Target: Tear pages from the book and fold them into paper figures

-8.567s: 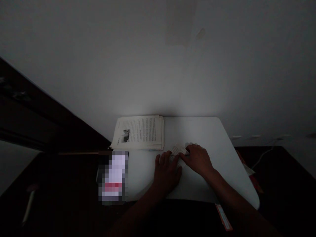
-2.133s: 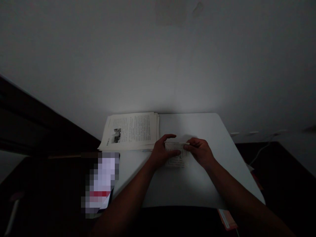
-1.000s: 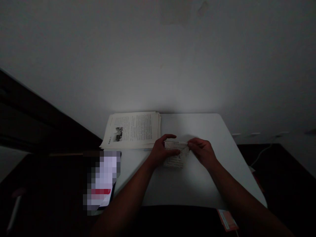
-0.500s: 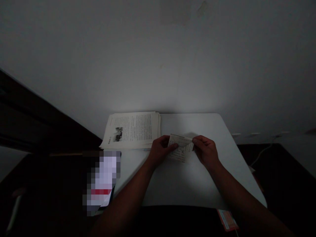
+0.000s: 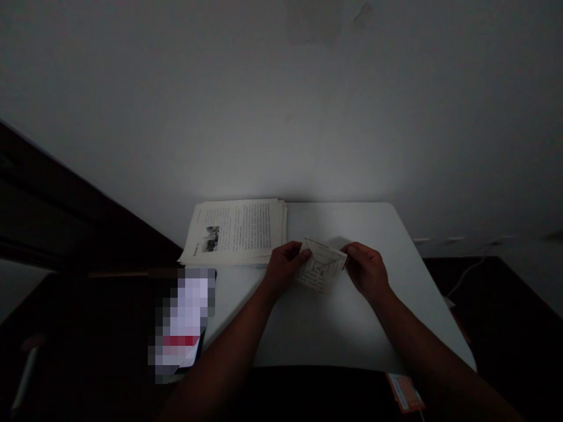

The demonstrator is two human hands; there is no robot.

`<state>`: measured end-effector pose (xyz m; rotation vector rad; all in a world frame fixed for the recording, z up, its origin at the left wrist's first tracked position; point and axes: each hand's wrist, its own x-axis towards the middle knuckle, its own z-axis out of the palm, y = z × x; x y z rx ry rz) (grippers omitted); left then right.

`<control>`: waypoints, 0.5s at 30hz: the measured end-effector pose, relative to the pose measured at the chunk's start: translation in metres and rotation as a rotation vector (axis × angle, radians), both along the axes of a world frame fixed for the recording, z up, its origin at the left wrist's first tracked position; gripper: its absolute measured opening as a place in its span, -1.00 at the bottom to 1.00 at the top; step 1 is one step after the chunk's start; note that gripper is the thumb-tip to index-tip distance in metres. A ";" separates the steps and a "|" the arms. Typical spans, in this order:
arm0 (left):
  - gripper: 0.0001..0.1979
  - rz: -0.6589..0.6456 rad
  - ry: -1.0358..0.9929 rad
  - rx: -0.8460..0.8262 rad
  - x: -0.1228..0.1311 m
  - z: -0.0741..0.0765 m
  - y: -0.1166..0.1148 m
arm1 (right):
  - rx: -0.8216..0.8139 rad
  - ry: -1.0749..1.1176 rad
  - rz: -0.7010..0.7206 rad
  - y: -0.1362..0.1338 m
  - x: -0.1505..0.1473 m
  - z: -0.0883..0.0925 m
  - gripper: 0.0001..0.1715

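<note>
A small folded sheet of printed paper (image 5: 323,266) is held above the white table between my two hands. My left hand (image 5: 285,266) is closed on its left edge, the thumb lying over the top face. At the paper's upper right corner, the fingertips of my right hand (image 5: 367,266) pinch the edge. Diagonal fold lines show across the paper's face. The fingers beneath the paper are hidden.
A stack of printed pages (image 5: 237,231) lies on the table's back left, against the wall. A phone-like device with a blurred screen (image 5: 187,322) sits at the left edge. A red-and-white card (image 5: 405,392) is at the front edge. A white cable (image 5: 468,272) hangs at right.
The folded paper has tilted slightly, its lower part swinging a little left. My left thumb has moved up toward its upper edge. Both hands still hold it.
</note>
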<state>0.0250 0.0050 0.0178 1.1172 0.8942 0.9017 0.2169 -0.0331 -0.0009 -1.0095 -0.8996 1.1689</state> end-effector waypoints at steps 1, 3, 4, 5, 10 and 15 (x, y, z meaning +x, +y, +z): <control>-0.71 -0.014 -0.002 -0.015 0.000 0.001 0.000 | -0.001 0.016 0.000 0.000 0.000 0.001 -0.75; -0.71 -0.067 -0.006 -0.049 -0.001 0.002 -0.001 | -0.011 0.019 0.009 -0.001 -0.001 0.004 -0.78; -0.72 -0.105 -0.008 -0.070 -0.002 0.003 -0.002 | -0.015 0.002 0.025 -0.002 -0.002 0.005 -0.81; -0.72 -0.147 -0.012 -0.095 -0.002 0.003 -0.002 | -0.014 -0.029 0.045 -0.003 -0.002 0.007 -0.84; -0.71 -0.314 0.002 -0.182 -0.003 0.004 -0.004 | 0.050 -0.246 0.191 -0.007 -0.006 0.008 -0.72; -0.70 -0.366 -0.005 -0.194 -0.002 0.003 -0.005 | 0.225 -0.401 0.285 -0.006 -0.004 0.005 -0.82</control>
